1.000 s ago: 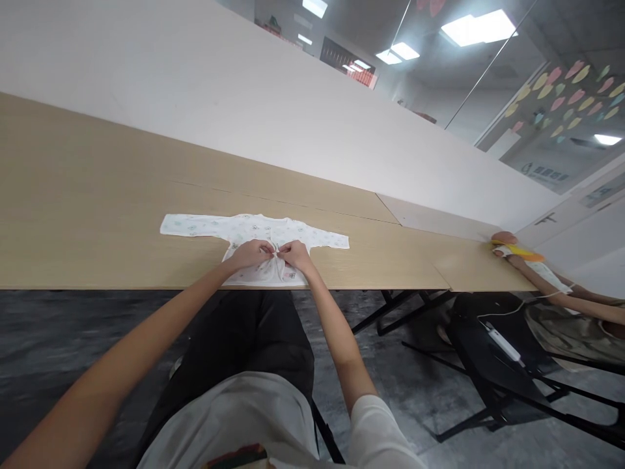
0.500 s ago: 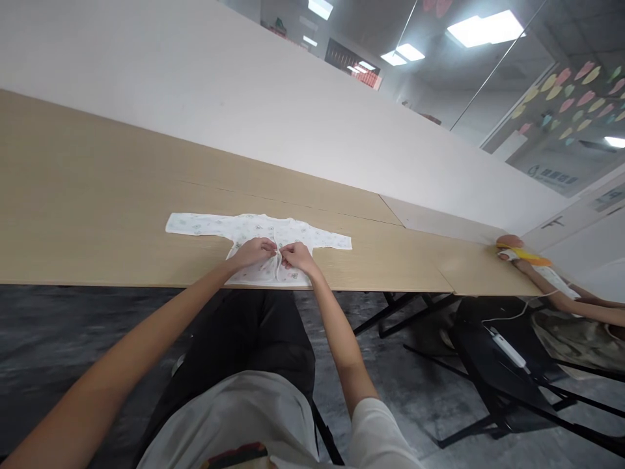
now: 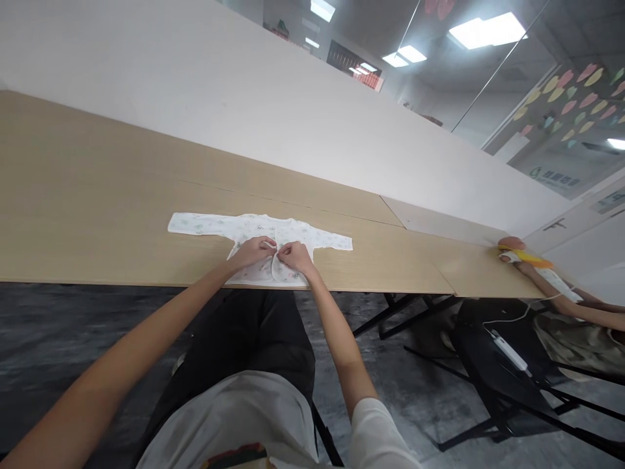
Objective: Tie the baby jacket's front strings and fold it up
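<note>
Shirt (image 3: 258, 226) lies flat on the table (image 3: 122, 215), its sleeves (image 3: 200, 224) spread to both sides and its hem close to the table's near edge. Left hand (image 3: 252, 252) and right hand (image 3: 295, 256) nearly meet over the middle of its front, thumbs and fingertips pinching cloth at the front opening; whether a snap or tie sits between them is too small to tell. The cloth looks thin and soft, so it should weigh very little, crease readily and slide if pulled from one side only. Breakage seems unlikely, though a hard tug could stretch it. The edges of the opening look the best hold, taken lightly between fingertips, one in each hand.
</note>
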### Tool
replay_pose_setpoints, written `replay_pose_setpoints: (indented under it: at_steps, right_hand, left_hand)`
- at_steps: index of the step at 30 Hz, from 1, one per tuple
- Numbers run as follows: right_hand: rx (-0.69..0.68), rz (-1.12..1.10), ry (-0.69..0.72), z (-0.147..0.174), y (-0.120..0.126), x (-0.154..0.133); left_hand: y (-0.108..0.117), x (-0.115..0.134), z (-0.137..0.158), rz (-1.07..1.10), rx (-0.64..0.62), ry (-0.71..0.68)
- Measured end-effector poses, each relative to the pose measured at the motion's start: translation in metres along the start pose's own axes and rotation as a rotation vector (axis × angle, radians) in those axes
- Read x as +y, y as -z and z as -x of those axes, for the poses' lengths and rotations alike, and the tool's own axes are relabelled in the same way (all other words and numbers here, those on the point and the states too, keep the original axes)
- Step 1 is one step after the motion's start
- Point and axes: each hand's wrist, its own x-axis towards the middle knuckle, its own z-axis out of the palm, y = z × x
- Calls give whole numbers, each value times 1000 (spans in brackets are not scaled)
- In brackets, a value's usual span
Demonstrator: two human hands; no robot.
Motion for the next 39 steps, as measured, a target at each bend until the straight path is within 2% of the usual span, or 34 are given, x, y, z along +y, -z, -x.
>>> replay_pose_setpoints:
  at_steps: [5, 11, 21, 29, 32, 36, 39]
  right_hand:
    - [10, -3, -55, 0, -1, -2]
    - [-34, -51, -90, -2, 0, 1]
    - [-79, -38, -83, -3, 2, -2]
    - [-147, -301, -189, -8, 6, 3]
    - [-90, -117, -118, -3, 6, 2]
    - [104, 317, 151, 24, -6, -2]
    - [110, 512, 339, 51, -20, -1]
  left_hand:
    - [-4, 8, 2, -176, 72, -37]
    - [-4, 10, 0, -340, 61, -81]
    - [-5, 5, 3, -370, 9, -109]
    - [-4, 6, 3, -395, -12, -98]
    - [-3, 6, 3, -459, -11, -163]
    - [-4, 3, 5, -543, 23, -333]
    - [-6, -4, 7, -603, -47, -401]
